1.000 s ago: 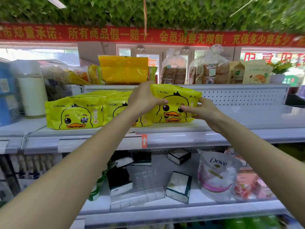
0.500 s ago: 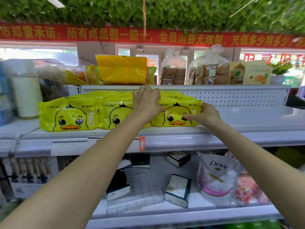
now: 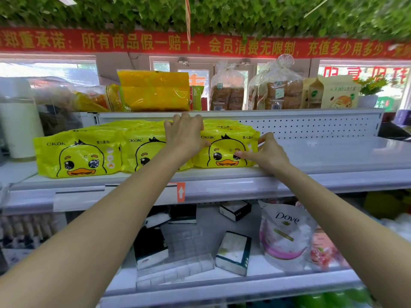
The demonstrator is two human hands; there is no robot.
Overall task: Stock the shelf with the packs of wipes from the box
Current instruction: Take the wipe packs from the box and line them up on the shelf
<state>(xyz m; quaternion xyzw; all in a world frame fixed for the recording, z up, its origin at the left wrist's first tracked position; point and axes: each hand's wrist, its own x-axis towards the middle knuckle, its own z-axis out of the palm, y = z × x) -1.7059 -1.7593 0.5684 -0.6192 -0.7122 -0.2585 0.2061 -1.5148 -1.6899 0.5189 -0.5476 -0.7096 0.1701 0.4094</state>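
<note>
Nearest, a Dove pouch (image 3: pixel 284 236) leans on the lower shelf. Above it, the left hand (image 3: pixel 185 134) curls over the top left end of the rightmost wipes pack (image 3: pixel 224 150), and the right hand (image 3: pixel 266 154) pinches its right end. The pack lies on the white shelf (image 3: pixel 333 156), touching the middle wipes pack (image 3: pixel 144 152). Bagged bread (image 3: pixel 226 90) stands on the top tier behind.

Your left hand (image 3: pixel 185 136) and right hand (image 3: pixel 266 154) are bare. Your left forearm (image 3: pixel 111 218) and right forearm (image 3: pixel 333 210) are bare too, uncovered as far as the view shows. Your fingers are slim, and the nails are too small to judge.
</note>
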